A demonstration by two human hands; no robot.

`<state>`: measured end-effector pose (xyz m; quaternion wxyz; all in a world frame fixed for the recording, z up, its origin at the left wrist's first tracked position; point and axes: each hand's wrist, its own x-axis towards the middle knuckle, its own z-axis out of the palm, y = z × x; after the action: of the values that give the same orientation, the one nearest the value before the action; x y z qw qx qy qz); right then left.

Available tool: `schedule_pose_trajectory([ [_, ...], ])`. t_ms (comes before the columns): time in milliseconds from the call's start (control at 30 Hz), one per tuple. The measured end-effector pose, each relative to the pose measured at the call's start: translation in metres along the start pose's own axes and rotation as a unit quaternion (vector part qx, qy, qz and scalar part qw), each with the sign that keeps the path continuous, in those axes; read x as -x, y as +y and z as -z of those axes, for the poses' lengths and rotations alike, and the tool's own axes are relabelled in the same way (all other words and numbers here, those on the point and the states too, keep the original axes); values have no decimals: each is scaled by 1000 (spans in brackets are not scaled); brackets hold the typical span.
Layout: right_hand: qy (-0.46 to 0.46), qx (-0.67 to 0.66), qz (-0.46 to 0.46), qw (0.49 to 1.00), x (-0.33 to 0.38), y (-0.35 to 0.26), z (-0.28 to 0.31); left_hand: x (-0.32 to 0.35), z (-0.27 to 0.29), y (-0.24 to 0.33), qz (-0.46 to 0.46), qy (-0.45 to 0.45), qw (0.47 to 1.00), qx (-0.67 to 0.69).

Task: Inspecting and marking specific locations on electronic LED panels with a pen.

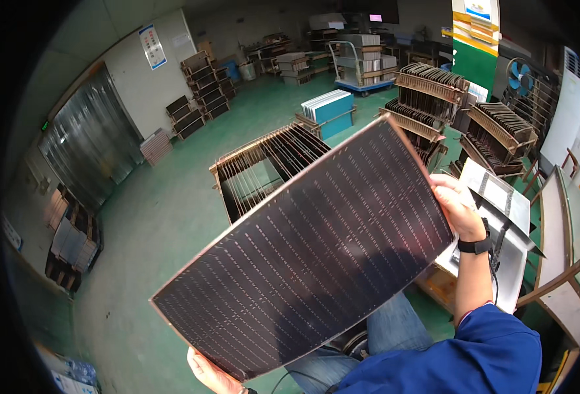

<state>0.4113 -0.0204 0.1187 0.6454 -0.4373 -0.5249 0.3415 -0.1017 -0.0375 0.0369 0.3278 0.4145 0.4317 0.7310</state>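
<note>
A large dark rectangular panel [303,256], marked with rows of small light dashes and edged in a pale strip, is held tilted in front of me. My right hand [459,205] is closed on its right edge, thumb showing on the near face and a black band on the wrist. At the lower left corner, my left hand [212,373] grips the panel's edge; most of that hand is cut off or hidden. Just beyond the panel stands a slotted rack [270,164] with thin upright dividers, partly covered by it.
To my right are a white work surface [513,210] and racks packed with dark panels [428,92]. Ahead stand a blue bin of white sheets [332,111] and a loaded blue trolley [362,85]. Stacked crates [204,85] line the left wall near a strip curtain [93,138].
</note>
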Motion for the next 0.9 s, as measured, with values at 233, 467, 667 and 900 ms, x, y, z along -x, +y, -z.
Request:
schedule_pose_trajectory([
  [233,98,-116,173,973,-33,15,-16,-30,34,-27,-134,-43,989,40],
  [467,126,-358,127,916,-54,90,2,1,-55,1,151,19,969,194],
  [667,178,-329,76,924,-49,109,32,13,-61,2,155,-63,945,282],
  [900,203,-233,13,951,-25,140,70,14,-50,-13,217,-87,940,251],
])
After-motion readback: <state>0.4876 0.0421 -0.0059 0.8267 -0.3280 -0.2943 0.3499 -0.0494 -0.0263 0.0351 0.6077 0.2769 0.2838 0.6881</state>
